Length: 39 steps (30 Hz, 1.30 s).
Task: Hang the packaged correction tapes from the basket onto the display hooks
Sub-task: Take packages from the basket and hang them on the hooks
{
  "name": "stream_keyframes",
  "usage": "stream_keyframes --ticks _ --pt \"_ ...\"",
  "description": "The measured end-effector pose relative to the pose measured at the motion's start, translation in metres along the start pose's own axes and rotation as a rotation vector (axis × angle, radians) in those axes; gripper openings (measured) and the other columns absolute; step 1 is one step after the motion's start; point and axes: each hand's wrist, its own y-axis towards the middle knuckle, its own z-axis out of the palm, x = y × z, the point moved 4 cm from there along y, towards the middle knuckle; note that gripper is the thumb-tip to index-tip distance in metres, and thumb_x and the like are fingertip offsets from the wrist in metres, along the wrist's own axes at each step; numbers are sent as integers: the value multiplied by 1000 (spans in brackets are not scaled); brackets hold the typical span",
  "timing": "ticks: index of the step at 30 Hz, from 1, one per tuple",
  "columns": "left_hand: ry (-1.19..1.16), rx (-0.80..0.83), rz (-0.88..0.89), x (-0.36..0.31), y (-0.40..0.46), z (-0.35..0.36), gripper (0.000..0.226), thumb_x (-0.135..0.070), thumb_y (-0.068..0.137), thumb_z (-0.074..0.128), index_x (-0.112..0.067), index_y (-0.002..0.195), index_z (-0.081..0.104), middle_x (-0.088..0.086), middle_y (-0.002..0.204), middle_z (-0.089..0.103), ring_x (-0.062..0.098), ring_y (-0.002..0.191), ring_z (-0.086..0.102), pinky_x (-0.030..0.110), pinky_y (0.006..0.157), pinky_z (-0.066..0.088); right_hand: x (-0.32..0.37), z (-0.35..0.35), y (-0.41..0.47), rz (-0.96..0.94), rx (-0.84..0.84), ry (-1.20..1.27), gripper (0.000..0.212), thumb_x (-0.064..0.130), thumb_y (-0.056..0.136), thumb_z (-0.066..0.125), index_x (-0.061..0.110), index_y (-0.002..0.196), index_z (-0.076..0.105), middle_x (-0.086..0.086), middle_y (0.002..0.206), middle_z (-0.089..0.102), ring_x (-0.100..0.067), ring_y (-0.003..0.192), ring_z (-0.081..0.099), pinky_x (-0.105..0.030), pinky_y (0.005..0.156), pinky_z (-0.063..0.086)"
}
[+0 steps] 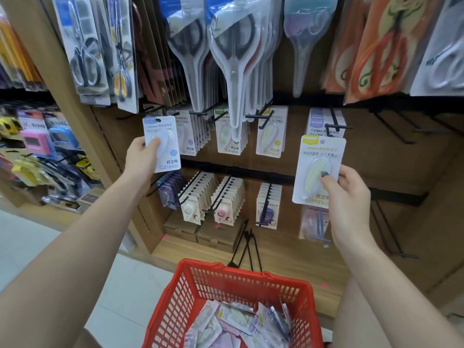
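The left hand (143, 156) gripped a pale blue carded correction tape package (162, 144), thumb pressed across the clear blister and fingers behind the card. The card's top edge, with its hang hole, sat just at the tip of a black wire display hook (153, 110) at the left end of the middle row; whether the hole was already on the wire could not be told. Just to its right hung a row of matching white-carded tapes (193, 131), their edges close to the held card.

The right hand (347, 194) pinched a yellow-green carded correction tape package (319, 169), thumb on the blister front and fingers curled behind the right edge. That card was held upright in front of the shelving, below a black hook (336, 126) carrying purple-topped carded tapes (319, 121). To the right of this hook the brown wooden back panel (391, 156) showed bare black hooks with open room around them.

Above, clear-packed scissors (233, 59) hung low, their pointed tips reaching down over the middle row of hooks. The lower row held dense stacks of small white carded tapes (213, 192).

A red plastic mesh shopping basket (198, 287) stood below between the two forearms, its rim near the foot of the display, and held a loose heap of packaged correction tapes (238, 325) lying flat and overlapping.
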Motion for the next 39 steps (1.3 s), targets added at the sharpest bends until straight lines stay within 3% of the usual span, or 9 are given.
stream_keyframes --ticks 2,5,10,14,21,26,28,34,39 --pt "13 -2 -18 -1 1 3 36 -33 106 54 -14 136 55 -3 117 68 14 97 72 25 62 57 1 -1 -3 -27 -26 -1 18 17 100 61 33 103 69 14 98 78 -2 71 72 -22 52 54" --pt "26 13 -38 0 3 8 29 -33 107 53 -19 132 52 -8 111 65 11 93 70 22 59 54 2 -2 -4 -41 -58 2 22 14 100 62 34 106 69 15 101 78 -6 94 75 -31 81 60" --pt "50 19 -52 1 6 14 25 -31 107 51 -21 129 51 -4 117 65 17 98 69 31 70 55 5 -1 -4 -32 -62 2 23 11 100 61 32 106 70 9 103 79 -11 98 75 -45 92 61" --pt "44 11 -64 3 6 17 30 -31 107 51 -19 134 52 0 124 65 21 101 70 33 73 57 8 -2 -7 -63 -72 4 25 11 100 61 33 106 70 10 104 79 -11 98 75 -41 89 61" --pt "38 16 -59 3 9 22 36 -32 108 50 -19 141 50 -2 124 63 11 92 68 26 65 53 11 -6 -4 -83 -104 39 23 13 100 61 25 116 71 14 104 78 -4 96 74 -14 70 54" --pt "56 10 -53 5 13 24 40 -30 108 50 -19 146 49 -3 125 62 8 89 65 23 62 51 13 -7 2 -81 -87 10 24 13 99 61 28 113 73 14 103 79 -6 97 75 -20 74 56" --pt "57 9 -56 5 14 26 41 -31 108 49 -20 148 47 -4 127 62 9 90 66 23 62 52 14 -7 2 -99 -89 12 25 12 99 61 28 114 72 15 103 79 -4 97 75 -15 72 55" --pt "21 17 -62 8 14 29 41 -31 109 49 -19 148 46 0 136 61 21 107 68 31 73 56 10 -1 -2 -118 -70 33 18 14 101 63 26 112 70 15 103 78 -5 97 75 -16 73 56" --pt "14 18 -52 9 14 29 41 -31 109 49 -19 148 46 -3 129 62 10 96 68 26 65 55 15 5 -6 -212 -180 50 23 10 97 63 22 116 67 25 98 73 4 90 69 -10 73 50"
